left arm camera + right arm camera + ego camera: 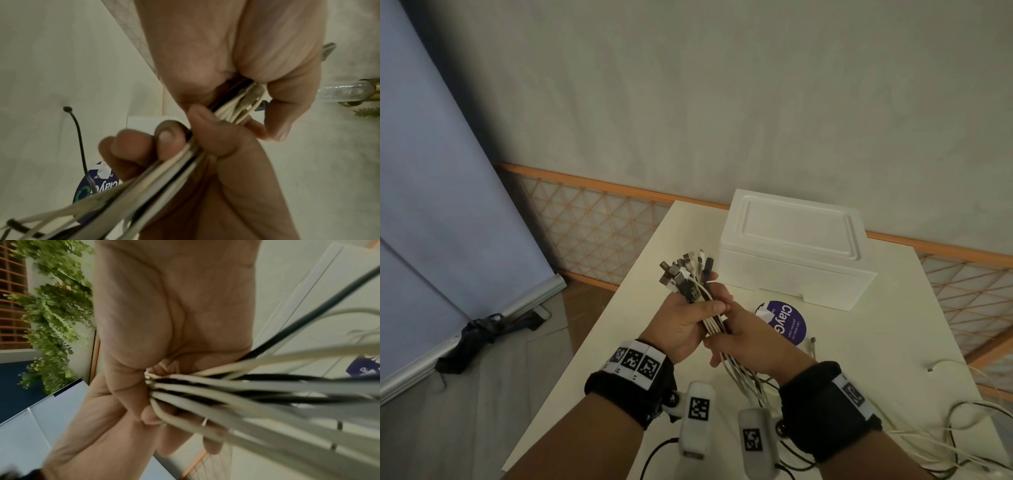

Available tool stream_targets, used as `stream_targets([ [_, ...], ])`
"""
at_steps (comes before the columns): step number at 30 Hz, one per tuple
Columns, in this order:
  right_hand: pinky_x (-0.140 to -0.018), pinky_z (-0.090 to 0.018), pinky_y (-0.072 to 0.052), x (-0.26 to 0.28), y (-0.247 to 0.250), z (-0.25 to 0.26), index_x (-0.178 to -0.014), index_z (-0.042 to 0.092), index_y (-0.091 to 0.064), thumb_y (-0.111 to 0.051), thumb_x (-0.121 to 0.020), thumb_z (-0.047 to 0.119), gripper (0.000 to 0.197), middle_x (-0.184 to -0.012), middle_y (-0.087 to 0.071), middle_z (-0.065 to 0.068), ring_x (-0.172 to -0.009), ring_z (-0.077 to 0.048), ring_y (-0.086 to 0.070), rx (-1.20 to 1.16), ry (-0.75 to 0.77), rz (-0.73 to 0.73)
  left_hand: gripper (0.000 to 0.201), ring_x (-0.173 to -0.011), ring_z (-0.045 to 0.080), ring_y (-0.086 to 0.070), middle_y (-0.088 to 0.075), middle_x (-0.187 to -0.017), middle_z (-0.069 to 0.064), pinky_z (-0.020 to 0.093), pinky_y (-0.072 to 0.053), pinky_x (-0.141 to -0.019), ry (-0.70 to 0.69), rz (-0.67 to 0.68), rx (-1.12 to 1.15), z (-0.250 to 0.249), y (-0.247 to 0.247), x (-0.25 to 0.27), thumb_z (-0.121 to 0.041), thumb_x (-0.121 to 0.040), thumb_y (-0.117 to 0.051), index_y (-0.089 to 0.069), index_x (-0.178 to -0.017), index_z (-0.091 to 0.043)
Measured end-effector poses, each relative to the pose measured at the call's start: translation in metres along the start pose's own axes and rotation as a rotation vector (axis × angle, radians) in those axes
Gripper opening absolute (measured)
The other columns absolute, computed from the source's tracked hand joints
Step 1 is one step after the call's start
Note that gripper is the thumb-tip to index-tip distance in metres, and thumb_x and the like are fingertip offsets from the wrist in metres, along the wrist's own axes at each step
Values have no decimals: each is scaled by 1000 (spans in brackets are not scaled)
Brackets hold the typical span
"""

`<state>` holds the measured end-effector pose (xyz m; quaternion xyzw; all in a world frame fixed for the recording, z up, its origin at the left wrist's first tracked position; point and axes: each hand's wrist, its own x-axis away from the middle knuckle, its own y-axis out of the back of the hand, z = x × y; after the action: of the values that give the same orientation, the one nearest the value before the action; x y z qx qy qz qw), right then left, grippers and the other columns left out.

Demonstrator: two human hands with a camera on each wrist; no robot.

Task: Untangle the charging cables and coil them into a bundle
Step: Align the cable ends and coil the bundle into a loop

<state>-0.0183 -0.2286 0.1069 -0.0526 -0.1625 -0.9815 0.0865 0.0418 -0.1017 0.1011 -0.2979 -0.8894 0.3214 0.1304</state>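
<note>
Both hands clamped together on the charging cables [714, 320] above the near table [893, 308], left hand [685, 325] uppermost beneath the plug ends, right hand [750, 346] below; risk: trailing slack on the near-right snags during coiling, or grip slips

Head view overhead; wrist views close-up.

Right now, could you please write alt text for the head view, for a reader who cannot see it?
Both hands, left hand and right hand, grip a bunch of cables above a table, plugs fanned upward. Behind stand a white box and a purple lid.
</note>
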Motion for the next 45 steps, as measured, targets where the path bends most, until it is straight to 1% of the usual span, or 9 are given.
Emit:
stream_targets([
  [3,-79,-44,-55,3,-3,0,-123,17,-41,-67,-80,12,51,-100,-65,-6,-81,-18,-68,85,-4,-66,7,-66,16,-60,-56,-65,2,28,-54,-66,26,-67,45,-3,-8,2,-18,-84,-64,-63,-79,-14],
  [5,-86,-26,-51,6,-8,4,-130,22,-42,-72,-76,19,61,-113,-54,7,-95,-5,-58,307,97,-298,23,-59,15,-53,-48,-61,0,28,-51,-60,46,-142,45,0,-9,0,-29,-87,-56,-59,-67,-16],
  [9,-72,-24,-46,6,-14,15,-100,17,-64,-64,-84,20,15,-88,-59,3,-79,-11,-53,613,479,-520,20,-65,14,-50,-47,-68,0,26,-50,-63,65,-199,168,2,-9,-2,-35,-82,-54,-55,-74,-16],
  [19,-65,-26,-48,0,-12,28,-91,18,-65,-61,-88,20,5,-79,-64,3,-71,-11,-58,443,157,-393,25,-69,18,-64,-62,-73,3,32,-53,-68,89,-175,231,7,-3,-2,-39,-81,-54,-55,-82,-14],
  [25,-54,-13,-46,-13,5,45,-84,29,-62,-70,-81,13,19,-71,-63,12,-58,1,-58,206,168,-383,96,-109,34,-53,-57,-119,21,44,-45,-90,3,-55,9,10,-2,0,-55,-59,-82,-48,-125,5],
  [31,-48,-28,-53,-20,6,59,-79,32,-59,-66,-81,4,29,-68,-60,18,-58,-7,-60,171,240,-288,52,-48,6,-48,-54,-56,-5,21,-40,-50,-3,140,-9,9,2,1,-35,-45,-95,-61,-78,-15],
  [35,-67,-12,-43,-23,9,65,-78,27,-56,-70,-81,16,18,-73,-56,16,-70,0,-54,360,385,-373,45,-45,8,-38,-46,-51,-4,22,-35,-48,23,159,-22,8,5,1,-19,-50,-93,-55,-71,-12],
  [40,-97,-2,-23,-33,19,63,-122,19,-59,-70,-82,33,44,-129,-55,5,-118,-3,-44,583,536,-221,32,-50,10,-47,-52,-57,-2,27,-39,-54,35,94,-141,6,4,6,-5,-59,-82,-54,-75,-8],
  [45,-83,-2,-35,-34,13,63,-125,22,-61,-56,-95,23,31,-115,-67,3,-93,9,-53,500,474,-83,27,-42,14,-45,-45,-44,1,27,-41,-51,31,-3,-302,-1,-4,6,6,-68,-54,-62,-54,-15],
])
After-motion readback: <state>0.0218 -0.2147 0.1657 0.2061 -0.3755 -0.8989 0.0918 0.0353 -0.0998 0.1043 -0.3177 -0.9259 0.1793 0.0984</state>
